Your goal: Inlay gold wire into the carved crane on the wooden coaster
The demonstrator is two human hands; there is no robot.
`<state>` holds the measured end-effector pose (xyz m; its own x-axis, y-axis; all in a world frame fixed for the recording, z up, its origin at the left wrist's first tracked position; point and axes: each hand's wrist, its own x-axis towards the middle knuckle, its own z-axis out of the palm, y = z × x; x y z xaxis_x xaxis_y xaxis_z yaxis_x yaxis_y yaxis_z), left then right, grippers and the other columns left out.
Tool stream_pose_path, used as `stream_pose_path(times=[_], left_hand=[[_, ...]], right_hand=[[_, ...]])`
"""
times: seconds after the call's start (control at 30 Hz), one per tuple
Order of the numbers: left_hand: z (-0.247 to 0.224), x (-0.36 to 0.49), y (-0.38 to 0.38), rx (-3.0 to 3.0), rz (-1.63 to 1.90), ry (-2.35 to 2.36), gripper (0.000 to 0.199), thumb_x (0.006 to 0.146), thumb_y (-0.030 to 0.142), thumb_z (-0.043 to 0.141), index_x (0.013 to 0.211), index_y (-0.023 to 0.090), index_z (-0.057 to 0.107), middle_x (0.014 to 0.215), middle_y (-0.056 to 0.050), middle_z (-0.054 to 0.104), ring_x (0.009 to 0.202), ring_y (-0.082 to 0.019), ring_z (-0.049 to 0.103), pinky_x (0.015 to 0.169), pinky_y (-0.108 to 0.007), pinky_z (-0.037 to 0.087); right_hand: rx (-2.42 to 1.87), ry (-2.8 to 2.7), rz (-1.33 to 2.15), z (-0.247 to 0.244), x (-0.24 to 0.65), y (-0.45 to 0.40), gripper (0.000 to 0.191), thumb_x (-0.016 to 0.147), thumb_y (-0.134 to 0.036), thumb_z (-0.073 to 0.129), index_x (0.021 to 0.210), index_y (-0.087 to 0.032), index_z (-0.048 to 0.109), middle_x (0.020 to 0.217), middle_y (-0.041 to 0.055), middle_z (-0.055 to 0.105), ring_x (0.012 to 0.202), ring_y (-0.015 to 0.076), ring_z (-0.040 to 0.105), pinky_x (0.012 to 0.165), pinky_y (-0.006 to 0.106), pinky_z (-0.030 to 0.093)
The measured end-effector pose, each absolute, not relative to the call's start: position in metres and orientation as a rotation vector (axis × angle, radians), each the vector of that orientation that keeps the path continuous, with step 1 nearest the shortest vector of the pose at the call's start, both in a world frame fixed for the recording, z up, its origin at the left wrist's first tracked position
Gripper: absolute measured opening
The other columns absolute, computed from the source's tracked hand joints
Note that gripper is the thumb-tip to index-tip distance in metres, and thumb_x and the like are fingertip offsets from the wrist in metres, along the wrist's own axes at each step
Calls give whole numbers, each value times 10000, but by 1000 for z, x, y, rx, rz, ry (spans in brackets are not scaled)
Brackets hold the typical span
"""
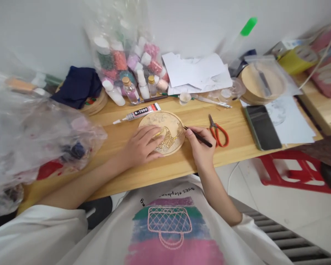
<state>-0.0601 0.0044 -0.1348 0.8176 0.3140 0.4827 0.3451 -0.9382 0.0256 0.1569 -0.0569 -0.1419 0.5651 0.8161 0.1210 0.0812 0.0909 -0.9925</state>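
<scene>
A round wooden disc [171, 147] with a raised gold and pale pattern lies on the table in front of me. My left hand [142, 145] rests flat over its left side, fingers spread, holding nothing. Between the thumb and fingers of my right hand [202, 147] are black tweezers [200, 137], their tips at the disc's right edge. Just behind the disc is a B-7000 glue tube [143, 112], nozzle to the left. Red-handled pliers [219, 132] lie right of my right hand, partly behind its fingers.
Behind stand small bottles [131, 90], bagged coloured jars [120, 59] and white papers [195, 71]. Plastic bags [44, 129] cover the left side. A phone [263, 127] and a round wooden box [255, 82] are at the right. The wooden table's [165, 171] front edge runs close to my body.
</scene>
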Motion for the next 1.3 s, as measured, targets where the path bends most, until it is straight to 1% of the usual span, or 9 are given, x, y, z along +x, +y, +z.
stream_pose_path(times=[0.2,0.3,0.5,0.67,0.83,1.1,1.23,1.3], left_hand=[[-140,-63,5,-3067,-805,-522,401,972,451,528,1259,180,599,1343,-169,595,1286,-307,527,1064,-492,456],[-140,-65,4,-3134,-801,-514,388,959,424,559,1252,175,610,1362,-183,573,1293,-326,519,1068,-508,447],[-139,-64,3,-3189,-730,-488,370,958,447,563,1222,199,640,1403,-176,545,1314,-329,498,1056,-530,443],[-140,-63,2,-3180,-717,-466,380,955,453,572,1219,189,647,1402,-183,545,1307,-335,504,1046,-521,445],[-138,-62,3,-3217,-687,-499,364,959,441,567,1220,201,645,1414,-177,540,1325,-334,491,1054,-537,442],[-136,-62,5,-3267,-697,-485,354,949,419,588,1198,181,667,1420,-204,521,1324,-371,493,1038,-568,452],[-137,-63,6,-3264,-716,-476,364,945,419,594,1205,176,668,1399,-215,533,1310,-375,503,1025,-572,461],[-137,-62,5,-3249,-731,-490,362,949,428,586,1209,189,665,1396,-201,538,1312,-359,503,1028,-562,464]], right_hand=[[-1415,-886,612,-141,156,-60,123,773,-295,768,850,-206,731,803,11,771,756,151,735,721,294,608],[-1423,-892,586,-141,156,-60,104,782,-266,774,868,-217,740,805,2,772,756,145,739,723,286,609],[-1436,-983,496,-140,158,-61,71,801,-224,755,871,-235,745,781,-21,766,740,130,741,699,264,616],[-1454,-1001,501,-142,157,-62,61,827,-247,742,887,-243,729,814,-22,766,767,139,746,730,294,625],[-1443,-1012,504,-142,157,-63,61,834,-229,738,893,-245,731,814,-25,760,771,137,743,732,294,621],[-1443,-955,530,-141,156,-62,84,810,-260,776,877,-225,739,800,-19,762,764,133,740,732,279,615],[-1420,-976,523,-138,157,-66,84,844,-271,746,914,-229,727,787,-18,742,758,131,730,733,282,607],[-1422,-1070,468,-135,156,-73,89,858,-232,728,946,-241,728,826,-12,746,776,133,723,729,286,601]])
